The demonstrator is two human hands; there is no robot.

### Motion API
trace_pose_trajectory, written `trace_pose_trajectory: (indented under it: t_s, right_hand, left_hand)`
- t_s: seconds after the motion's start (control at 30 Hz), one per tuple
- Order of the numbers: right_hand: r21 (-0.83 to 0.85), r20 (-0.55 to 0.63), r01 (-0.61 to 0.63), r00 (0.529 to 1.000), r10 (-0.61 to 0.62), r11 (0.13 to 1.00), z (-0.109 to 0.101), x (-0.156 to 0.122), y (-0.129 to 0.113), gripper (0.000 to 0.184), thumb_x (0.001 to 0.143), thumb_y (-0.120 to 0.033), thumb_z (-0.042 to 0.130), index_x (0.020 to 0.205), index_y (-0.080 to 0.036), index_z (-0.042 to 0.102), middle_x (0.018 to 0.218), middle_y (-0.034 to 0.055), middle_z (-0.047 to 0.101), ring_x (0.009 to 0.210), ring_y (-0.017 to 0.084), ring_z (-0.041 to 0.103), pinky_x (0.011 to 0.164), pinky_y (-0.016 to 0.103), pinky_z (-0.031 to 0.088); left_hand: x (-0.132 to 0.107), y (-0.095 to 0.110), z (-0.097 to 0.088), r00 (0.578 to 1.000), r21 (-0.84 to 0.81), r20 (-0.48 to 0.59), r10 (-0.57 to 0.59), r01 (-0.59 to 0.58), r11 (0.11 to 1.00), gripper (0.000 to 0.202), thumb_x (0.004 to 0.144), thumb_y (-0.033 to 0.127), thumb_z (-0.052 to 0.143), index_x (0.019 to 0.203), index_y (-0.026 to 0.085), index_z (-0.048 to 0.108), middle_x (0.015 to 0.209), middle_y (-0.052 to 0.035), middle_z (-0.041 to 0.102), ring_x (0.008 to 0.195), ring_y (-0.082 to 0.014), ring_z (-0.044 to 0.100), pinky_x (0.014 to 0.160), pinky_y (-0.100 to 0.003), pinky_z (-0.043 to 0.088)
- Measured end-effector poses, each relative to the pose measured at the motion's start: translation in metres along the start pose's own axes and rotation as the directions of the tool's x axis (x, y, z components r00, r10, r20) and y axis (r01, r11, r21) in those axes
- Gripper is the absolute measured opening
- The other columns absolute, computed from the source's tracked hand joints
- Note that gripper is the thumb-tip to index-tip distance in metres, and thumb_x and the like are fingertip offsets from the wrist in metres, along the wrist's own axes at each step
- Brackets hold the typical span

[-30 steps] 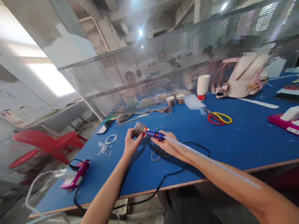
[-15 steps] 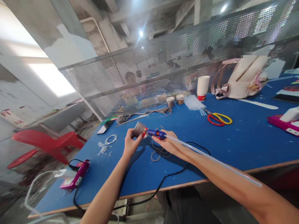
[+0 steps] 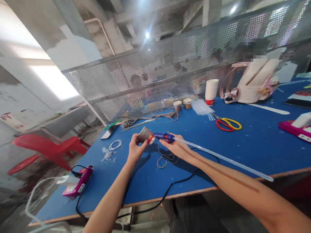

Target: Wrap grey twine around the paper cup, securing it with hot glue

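My left hand [image 3: 135, 149] holds a small cup wrapped in grey cord [image 3: 145, 134], tilted on its side above the blue table [image 3: 243, 145]. My right hand [image 3: 175, 147] grips a blue glue gun [image 3: 162, 137] whose nozzle touches the cup's red base. A long clear glue stick [image 3: 223, 159] juts from the back of the gun along my right forearm. A black cable [image 3: 170, 187] trails from the gun over the table's front edge. A loose coil of grey cord [image 3: 165, 158] lies under my right hand.
Red and yellow scissors [image 3: 227, 124], a stack of paper cups [image 3: 211, 91], two small cups [image 3: 182, 104] and a pale backpack [image 3: 252, 82] lie further back. A pink glue gun [image 3: 79, 185] rests at the left corner, a white ring [image 3: 115, 144] nearby. A perforated metal screen [image 3: 170, 71] bounds the table.
The glue stick's free end has swung away from my forearm toward the right. My hands and the cup have shifted very slightly right.
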State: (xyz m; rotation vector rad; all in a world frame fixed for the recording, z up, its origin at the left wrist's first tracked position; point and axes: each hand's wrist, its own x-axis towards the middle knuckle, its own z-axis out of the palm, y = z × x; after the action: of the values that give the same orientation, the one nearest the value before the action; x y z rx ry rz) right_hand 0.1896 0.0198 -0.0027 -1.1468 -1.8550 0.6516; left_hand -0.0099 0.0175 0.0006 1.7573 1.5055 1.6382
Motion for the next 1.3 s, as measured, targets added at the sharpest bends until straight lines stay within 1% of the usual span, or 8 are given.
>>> trace_pose_trajectory:
  t_s: [0.17, 0.37, 0.5, 0.63, 0.9, 1.1, 1.2, 1.3]
  right_hand:
    - [0.012, -0.002, -0.019, 1.000, 0.019, 1.000, -0.002, 0.001, -0.001, 0.024, 0.082, -0.043, 0.057, 0.082, -0.020, 0.065, 0.077, 0.0040, 0.070, 0.071, 0.020, 0.062, 0.061, 0.026, 0.043]
    - [-0.032, 0.019, -0.019, 1.000, 0.019, 0.999, 0.003, -0.004, -0.003, 0.028, 0.079, -0.047, 0.060, 0.079, -0.020, 0.066, 0.071, 0.0042, 0.068, 0.063, 0.019, 0.060, 0.058, 0.026, 0.040]
    - [0.073, 0.007, 0.007, 1.000, -0.008, 0.997, -0.001, 0.000, -0.001, 0.026, 0.081, -0.043, 0.058, 0.081, -0.020, 0.069, 0.079, 0.0044, 0.071, 0.073, 0.021, 0.063, 0.066, 0.028, 0.045]
    - [0.143, 0.034, 0.040, 0.998, -0.045, 0.989, -0.008, 0.004, -0.001, 0.024, 0.086, -0.037, 0.054, 0.092, -0.022, 0.072, 0.091, 0.0026, 0.073, 0.089, 0.022, 0.064, 0.078, 0.030, 0.048]
    - [0.188, 0.047, 0.038, 0.998, -0.048, 0.981, -0.007, 0.000, -0.005, 0.028, 0.083, -0.039, 0.055, 0.094, -0.021, 0.074, 0.087, 0.0028, 0.074, 0.084, 0.023, 0.066, 0.076, 0.032, 0.050]
    - [0.297, 0.101, 0.009, 0.994, -0.041, 0.955, -0.014, 0.005, -0.004, 0.030, 0.085, -0.035, 0.053, 0.107, -0.025, 0.071, 0.100, -0.0008, 0.073, 0.098, 0.023, 0.064, 0.087, 0.033, 0.048]
    - [0.284, 0.131, -0.009, 0.991, -0.030, 0.959, -0.013, 0.004, -0.006, 0.029, 0.085, -0.036, 0.053, 0.103, -0.024, 0.072, 0.096, 0.0003, 0.074, 0.095, 0.023, 0.065, 0.087, 0.034, 0.048]
    - [0.267, 0.136, 0.009, 0.990, -0.047, 0.964, -0.010, 0.000, -0.009, 0.028, 0.085, -0.037, 0.053, 0.100, -0.023, 0.073, 0.090, 0.0000, 0.074, 0.087, 0.022, 0.065, 0.081, 0.032, 0.049]
  left_hand:
    - [0.000, 0.000, -0.001, 1.000, -0.011, 0.009, 0.002, -0.002, 1.000, 0.022, 0.060, 0.028, 0.066, 0.076, 0.021, 0.051, 0.068, 0.0052, 0.050, 0.059, -0.0099, 0.046, 0.058, -0.022, 0.043]
    - [0.001, 0.002, -0.003, 1.000, -0.013, 0.005, -0.006, 0.006, 1.000, 0.023, 0.061, 0.028, 0.066, 0.076, 0.021, 0.050, 0.067, 0.0057, 0.048, 0.058, -0.0096, 0.045, 0.057, -0.022, 0.042]
    - [0.001, 0.000, -0.003, 1.000, -0.016, 0.015, -0.010, 0.010, 1.000, 0.024, 0.060, 0.028, 0.067, 0.077, 0.021, 0.050, 0.069, 0.0052, 0.050, 0.060, -0.0099, 0.046, 0.058, -0.022, 0.042]
    - [0.001, -0.001, -0.003, 1.000, -0.020, 0.023, -0.008, 0.008, 1.000, 0.024, 0.060, 0.027, 0.067, 0.078, 0.021, 0.051, 0.070, 0.0050, 0.051, 0.060, -0.0100, 0.047, 0.058, -0.022, 0.041]
    - [0.001, 0.002, -0.005, 0.999, -0.030, 0.035, -0.017, 0.018, 0.999, 0.024, 0.060, 0.028, 0.067, 0.077, 0.021, 0.051, 0.068, 0.0053, 0.051, 0.058, -0.0099, 0.047, 0.056, -0.022, 0.042]
    - [0.000, 0.003, -0.006, 0.998, -0.043, 0.060, -0.031, 0.034, 0.998, 0.024, 0.061, 0.028, 0.066, 0.078, 0.021, 0.051, 0.070, 0.0048, 0.053, 0.061, -0.0107, 0.051, 0.059, -0.023, 0.044]
    - [0.000, 0.003, -0.006, 0.997, -0.044, 0.064, -0.032, 0.035, 0.998, 0.024, 0.061, 0.028, 0.066, 0.079, 0.021, 0.051, 0.071, 0.0047, 0.053, 0.062, -0.0106, 0.051, 0.059, -0.023, 0.044]
    - [0.000, 0.003, -0.006, 0.998, -0.037, 0.058, -0.032, 0.034, 0.999, 0.023, 0.062, 0.027, 0.067, 0.078, 0.021, 0.051, 0.071, 0.0046, 0.053, 0.060, -0.0102, 0.050, 0.058, -0.022, 0.043]
